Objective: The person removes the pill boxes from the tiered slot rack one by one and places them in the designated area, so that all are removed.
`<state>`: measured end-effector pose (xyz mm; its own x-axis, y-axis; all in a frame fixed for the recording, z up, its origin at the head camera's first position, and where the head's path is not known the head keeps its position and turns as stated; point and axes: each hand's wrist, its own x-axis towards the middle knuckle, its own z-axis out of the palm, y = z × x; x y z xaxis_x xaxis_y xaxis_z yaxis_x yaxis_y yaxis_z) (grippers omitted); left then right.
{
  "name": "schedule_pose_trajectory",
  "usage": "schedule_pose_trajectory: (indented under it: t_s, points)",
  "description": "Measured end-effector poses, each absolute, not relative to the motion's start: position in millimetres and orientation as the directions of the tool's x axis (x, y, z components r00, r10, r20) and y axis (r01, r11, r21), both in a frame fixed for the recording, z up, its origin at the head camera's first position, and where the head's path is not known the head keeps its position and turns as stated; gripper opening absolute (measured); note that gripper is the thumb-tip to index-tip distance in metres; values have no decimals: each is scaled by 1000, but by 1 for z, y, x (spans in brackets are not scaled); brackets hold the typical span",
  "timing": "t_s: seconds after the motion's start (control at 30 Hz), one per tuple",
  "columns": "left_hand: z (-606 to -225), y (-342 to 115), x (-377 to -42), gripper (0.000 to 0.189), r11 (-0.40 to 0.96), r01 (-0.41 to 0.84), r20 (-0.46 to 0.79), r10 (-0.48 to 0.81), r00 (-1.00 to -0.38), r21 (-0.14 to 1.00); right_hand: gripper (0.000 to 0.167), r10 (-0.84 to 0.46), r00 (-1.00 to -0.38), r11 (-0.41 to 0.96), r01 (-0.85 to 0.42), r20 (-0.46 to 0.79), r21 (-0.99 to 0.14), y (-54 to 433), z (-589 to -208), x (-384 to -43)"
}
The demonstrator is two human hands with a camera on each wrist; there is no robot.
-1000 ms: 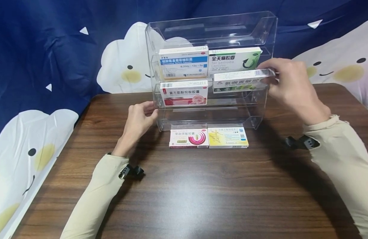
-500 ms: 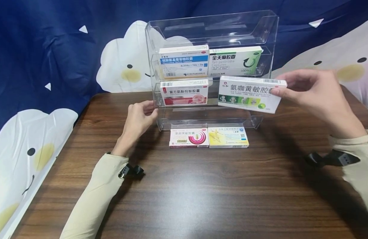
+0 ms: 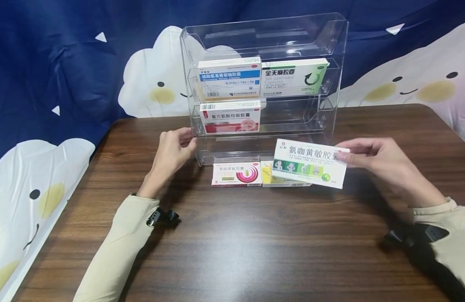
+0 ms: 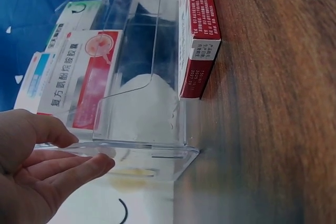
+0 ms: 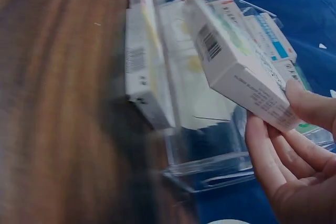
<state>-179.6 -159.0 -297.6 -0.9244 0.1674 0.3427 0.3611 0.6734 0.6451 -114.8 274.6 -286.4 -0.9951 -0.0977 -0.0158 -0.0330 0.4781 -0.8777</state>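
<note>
A clear acrylic display rack (image 3: pixel 312 29) with tiered shelves stands on the table. My left hand (image 3: pixel 174 147) pinches its left side panel between thumb and fingers, as the left wrist view shows. Between the thumb and fingers of my right hand (image 3: pixel 383 163) is a white and green medicine box (image 3: pixel 308 165), held by its right end and slightly tilted. It hangs in front of the rack's lower right and partly covers a yellow and white medicine box (image 3: pixel 267 172). Beside that one lies a pink and white medicine box (image 3: pixel 236 174), at the rack's foot.
On the upper shelf sit a blue and white box (image 3: pixel 229 79) and a green and white box (image 3: pixel 293 79). A red and white box (image 3: pixel 230 119) occupies the left of the shelf below. Behind the brown wooden table (image 3: pixel 232 243) hangs a blue curtain (image 3: pixel 66 54) with cloud faces.
My right hand has drawn the white and green medicine box out of the rack's right side, then lowered it toward the front. My left hand has stayed on the rack's side.
</note>
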Motion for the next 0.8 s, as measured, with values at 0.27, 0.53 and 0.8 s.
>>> schedule_pose_trajectory:
  t_s: [0.27, 0.53, 0.8]
  points:
    - [-297, -158, -179, 29, 683, 386, 364, 186, -913, 620, 35, -233, -960, 531, 7, -153, -847, 269, -308, -103]
    - [-299, -158, -180, 30, 681, 386, 362, 186, -913, 622, 42, -302, -917, 544, 59, -261, -837, 263, -319, -101]
    - [-299, -159, -181, 29, 682, 378, 362, 175, -916, 626, 47, -356, -874, 490, 126, -330, -863, 263, -328, -103]
